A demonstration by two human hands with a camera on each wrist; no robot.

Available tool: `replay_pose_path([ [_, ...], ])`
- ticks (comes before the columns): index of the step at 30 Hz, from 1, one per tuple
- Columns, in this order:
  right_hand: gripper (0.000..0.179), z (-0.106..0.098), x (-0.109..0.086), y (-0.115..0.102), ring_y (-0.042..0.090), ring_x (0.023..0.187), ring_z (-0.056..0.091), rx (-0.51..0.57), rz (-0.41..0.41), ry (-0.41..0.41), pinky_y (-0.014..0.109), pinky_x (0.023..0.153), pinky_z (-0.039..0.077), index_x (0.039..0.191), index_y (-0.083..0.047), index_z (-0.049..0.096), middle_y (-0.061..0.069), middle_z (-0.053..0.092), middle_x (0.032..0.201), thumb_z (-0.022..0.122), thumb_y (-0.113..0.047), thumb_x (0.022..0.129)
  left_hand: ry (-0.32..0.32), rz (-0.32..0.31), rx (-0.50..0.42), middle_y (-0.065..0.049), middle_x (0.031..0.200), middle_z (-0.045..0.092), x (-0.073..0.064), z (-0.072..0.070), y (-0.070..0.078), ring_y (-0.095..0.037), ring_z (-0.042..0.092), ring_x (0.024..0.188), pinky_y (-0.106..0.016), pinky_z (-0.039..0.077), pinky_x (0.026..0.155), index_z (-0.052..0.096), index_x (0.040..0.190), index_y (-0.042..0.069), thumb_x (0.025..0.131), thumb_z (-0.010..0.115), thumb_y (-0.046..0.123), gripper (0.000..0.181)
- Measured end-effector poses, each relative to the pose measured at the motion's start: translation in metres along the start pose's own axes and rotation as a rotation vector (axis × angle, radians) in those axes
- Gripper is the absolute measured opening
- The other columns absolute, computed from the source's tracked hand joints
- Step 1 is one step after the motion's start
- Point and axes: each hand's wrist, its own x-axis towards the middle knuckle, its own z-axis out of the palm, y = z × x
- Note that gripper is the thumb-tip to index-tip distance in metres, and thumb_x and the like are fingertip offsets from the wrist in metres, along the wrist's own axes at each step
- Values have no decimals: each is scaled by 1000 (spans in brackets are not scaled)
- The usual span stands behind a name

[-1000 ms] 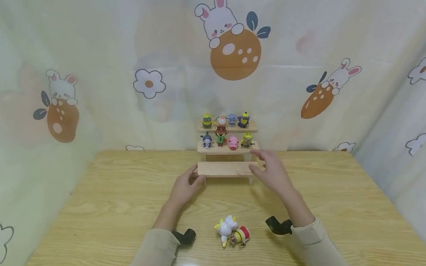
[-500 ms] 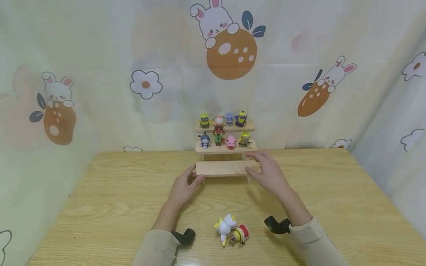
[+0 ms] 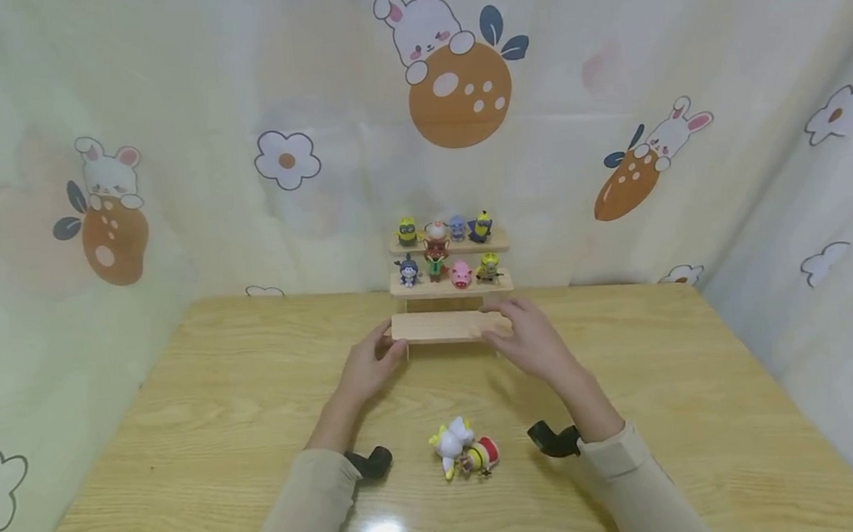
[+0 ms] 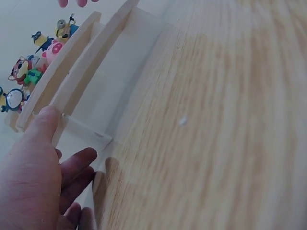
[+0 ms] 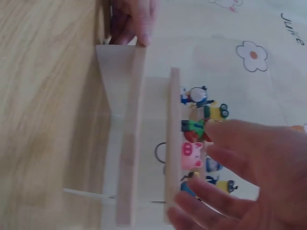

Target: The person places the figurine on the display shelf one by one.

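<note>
Hovering farther inward, right hand near bottom shelf, left hand gripping it.

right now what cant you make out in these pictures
Head view: lying white figure, facial details too small.
Head view: white upper-shelf figure, lower part behind fox figure.
Head view: sleeves, upper ends cut off by bottom edge.
Right wrist view: whether the right hand touches the middle shelf, overlap hiding any contact.
</note>
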Motion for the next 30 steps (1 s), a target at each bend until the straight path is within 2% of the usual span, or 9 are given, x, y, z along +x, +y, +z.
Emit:
replay_pose_path([
  [3,35,-6,-1,-8,28,106,53,-22,-60,-101,44,89,45,114,-11,59,10,57,114,61,-31,85,-2,-1,3,-6,111,64,2,-1,0,-24,53,113,-42,35,103,37,138,18,84,48,58,68],
  [6,27,-9,-8,-17,17,93,59,-52,-161,-283,34,81,49,105,-12,63,0,63,99,61,-30,85,-3,-3,11,-6,111,64,4,-2,1,-23,54,113,-42,36,103,37,138,19,84,48,57,67],
  [8,20,-9,-16,-25,9,87,58,-61,-223,-436,29,77,49,99,-15,63,-7,62,92,62,-29,85,0,-1,13,-5,110,65,3,-2,2,-23,54,112,-42,36,103,38,138,19,85,49,56,65],
  [11,11,-3,-28,-38,3,78,55,-89,-322,-604,22,71,47,90,-18,64,-13,59,83,65,-27,83,1,0,19,-4,108,65,3,-2,1,-22,55,111,-42,36,102,38,137,19,85,48,55,64],
  [15,9,4,-42,-59,1,67,51,-123,-324,-728,18,62,44,82,-21,66,-13,57,76,71,-26,76,-8,-2,22,-3,108,65,1,-1,0,-21,55,111,-42,36,102,37,138,20,85,47,56,65],
  [19,14,9,-57,-79,1,64,48,-221,-287,-727,18,58,42,80,-22,67,-11,59,75,76,-25,70,-7,-8,12,-2,108,65,1,0,1,-21,55,111,-42,36,102,37,138,22,85,47,56,64],
  [23,20,15,-75,-96,2,65,48,-425,-298,-596,21,58,44,76,-21,64,-11,58,75,79,-29,64,-8,-10,14,-3,109,65,1,0,1,-22,55,111,-42,36,102,37,138,22,85,48,56,64],
  [27,34,22,-86,-107,7,66,55,-651,-291,-464,26,58,49,77,-19,65,-8,59,73,81,-41,57,-12,-12,13,-3,111,65,1,0,0,-22,55,112,-42,36,103,36,138,22,85,48,57,64],
  [30,43,27,-88,-109,11,68,58,-718,-252,-431,28,59,51,82,-17,66,-4,62,76,79,-48,55,-13,-16,14,-3,112,64,1,0,0,-22,54,113,-42,36,103,36,138,22,85,47,57,65],
])
